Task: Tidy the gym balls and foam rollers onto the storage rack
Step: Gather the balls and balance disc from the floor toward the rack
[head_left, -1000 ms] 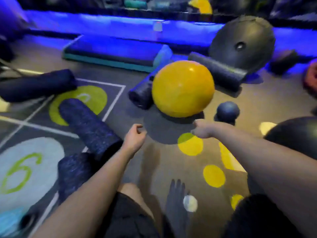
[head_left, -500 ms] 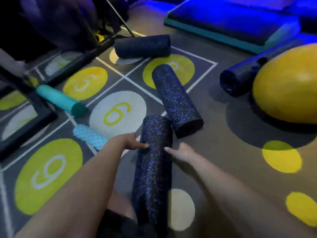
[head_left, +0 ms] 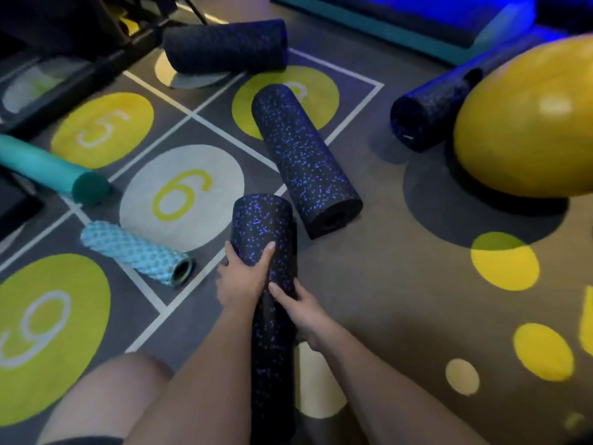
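Observation:
A long black foam roller with blue speckles (head_left: 261, 226) lies lengthwise in front of me. My left hand (head_left: 242, 277) grips its left side, thumb laid over the top. My right hand (head_left: 300, 306) holds its right side a little lower down. A second speckled roller (head_left: 305, 159) lies just beyond it on the floor. A third speckled roller (head_left: 224, 46) lies crosswise at the back. A fourth roller (head_left: 430, 110) rests against the big yellow gym ball (head_left: 529, 123) on the right.
A plain teal roller (head_left: 48, 170) and a short patterned light-blue roller (head_left: 138, 252) lie at the left on the numbered floor mat. A black metal frame (head_left: 64, 78) stands at the far left. A teal-edged mat (head_left: 401, 24) lies at the back. My bare knee (head_left: 122, 390) shows low down.
My view swung left from the yellow ball to the rollers. Both hands went from reaching in the air to touching, then gripping, the nearest speckled roller.

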Demonstrator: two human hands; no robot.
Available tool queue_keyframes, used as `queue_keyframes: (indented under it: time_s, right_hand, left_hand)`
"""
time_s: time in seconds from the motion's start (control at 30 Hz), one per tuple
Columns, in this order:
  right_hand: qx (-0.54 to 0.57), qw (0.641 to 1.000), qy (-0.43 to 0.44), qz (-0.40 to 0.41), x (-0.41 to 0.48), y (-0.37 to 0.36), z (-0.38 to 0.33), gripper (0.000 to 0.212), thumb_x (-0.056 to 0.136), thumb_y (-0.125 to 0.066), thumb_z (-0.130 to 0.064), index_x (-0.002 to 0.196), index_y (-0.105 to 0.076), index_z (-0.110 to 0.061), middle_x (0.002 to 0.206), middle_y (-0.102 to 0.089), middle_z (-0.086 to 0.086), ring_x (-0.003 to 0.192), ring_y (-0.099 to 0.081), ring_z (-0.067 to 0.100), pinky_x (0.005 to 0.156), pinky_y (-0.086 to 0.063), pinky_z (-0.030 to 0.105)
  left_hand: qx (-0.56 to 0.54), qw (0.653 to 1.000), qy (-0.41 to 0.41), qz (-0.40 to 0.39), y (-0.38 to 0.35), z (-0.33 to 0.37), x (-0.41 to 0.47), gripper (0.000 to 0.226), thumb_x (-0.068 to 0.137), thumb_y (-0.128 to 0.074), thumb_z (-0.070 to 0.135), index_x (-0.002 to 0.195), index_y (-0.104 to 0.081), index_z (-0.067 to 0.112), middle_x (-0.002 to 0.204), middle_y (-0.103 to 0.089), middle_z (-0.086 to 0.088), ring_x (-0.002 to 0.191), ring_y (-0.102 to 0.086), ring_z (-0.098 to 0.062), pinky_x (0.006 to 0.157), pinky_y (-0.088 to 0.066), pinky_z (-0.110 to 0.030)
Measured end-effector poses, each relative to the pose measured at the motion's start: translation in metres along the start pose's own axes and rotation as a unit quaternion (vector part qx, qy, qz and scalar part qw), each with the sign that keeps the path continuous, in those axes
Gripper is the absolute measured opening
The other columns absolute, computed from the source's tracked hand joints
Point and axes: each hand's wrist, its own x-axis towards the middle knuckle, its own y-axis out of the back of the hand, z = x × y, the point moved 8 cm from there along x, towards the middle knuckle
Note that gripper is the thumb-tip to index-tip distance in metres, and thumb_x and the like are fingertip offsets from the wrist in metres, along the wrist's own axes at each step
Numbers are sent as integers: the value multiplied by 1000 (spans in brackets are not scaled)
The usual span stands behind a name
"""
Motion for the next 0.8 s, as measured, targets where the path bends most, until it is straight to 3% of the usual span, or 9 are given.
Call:
queue_keyframes:
  time_s: [0.1, 0.2, 0.27, 0.33, 0.47, 0.53, 0.63, 0.7, 0.8]
  right_hand:
    - [18, 999, 4, -30, -33, 12, -5, 96, 60, -78, -78, 143, -33, -61, 129, -65, -24, 109, -69, 7, 88, -58, 38]
    - [67, 993, 93, -18, -55, 41, -29, 71, 78, -83, -48, 135, -43, -60, 126, -68, -19, 113, -68, 7, 89, -56, 33]
    - [84, 981, 173, 21, -68, 66, -66, 83, 75, -89, -33, 142, -41, -46, 129, -66, -17, 115, -65, 1, 97, -52, 24]
    - [48, 971, 225, 58, -83, 91, -114, 108, 62, -96, -37, 147, -29, -32, 133, -58, -20, 117, -58, -8, 98, -46, 14]
    - [-20, 955, 284, 89, -117, 164, -191, 136, 42, -96, -58, 152, -21, -30, 142, -50, -16, 127, -52, 1, 110, -41, 25]
    - [-9, 949, 299, 103, -132, 209, -208, 132, 44, -95, -58, 152, -24, -29, 140, -53, -16, 124, -54, 1, 106, -43, 25]
    - [55, 946, 297, 116, -142, 274, -209, 125, 47, -89, -63, 151, -28, -29, 137, -58, -13, 116, -59, -1, 95, -48, 21]
    - [119, 942, 286, 127, -139, 305, -214, 127, 43, -87, -72, 150, -31, -31, 135, -60, -12, 114, -62, 3, 98, -51, 29]
    - [251, 906, 293, 173, -128, 344, -231, 128, 34, -85, -80, 144, -39, -36, 129, -66, -9, 112, -67, 14, 103, -52, 44]
  left_hand:
    - [-62, 996, 2, 66, 6, 5, -13, 102, 73, -42, 92, 154, -33, 30, 139, -60, -15, 135, -48, -41, 111, -39, -51]
    - [-247, 957, 36, 150, 18, 29, -31, 63, 96, -48, 62, 137, -56, 13, 122, -68, -8, 118, -60, -28, 102, -42, -40]
    - [-269, 949, -34, 163, 29, 71, -49, 37, 101, -51, 41, 117, -68, 12, 109, -71, -6, 107, -63, -26, 92, -44, -37]
    - [-267, 939, -136, 166, 44, 120, -73, 29, 100, -51, 35, 102, -72, 15, 100, -73, -5, 98, -65, -25, 87, -48, -38]
    - [-339, 905, -248, 68, 45, 205, -101, 17, 100, -51, 36, 93, -64, 27, 89, -67, 5, 81, -59, -9, 79, -47, -34]
    - [-330, 905, -269, -15, 26, 250, -117, 17, 96, -53, 48, 97, -64, 35, 96, -70, 3, 87, -63, -14, 82, -49, -38]
    - [-261, 911, -295, -119, -29, 311, -147, 21, 105, -47, 43, 121, -55, 33, 122, -65, 1, 107, -61, -11, 93, -47, -30]
    - [-193, 921, -312, -133, -61, 351, -167, 40, 107, -37, 47, 142, -44, 27, 140, -57, -4, 126, -56, -20, 106, -40, -34]
    - [-122, 929, -331, -109, -85, 413, -183, 54, 105, -32, 57, 151, -38, 30, 151, -52, -4, 137, -49, -28, 110, -34, -36]
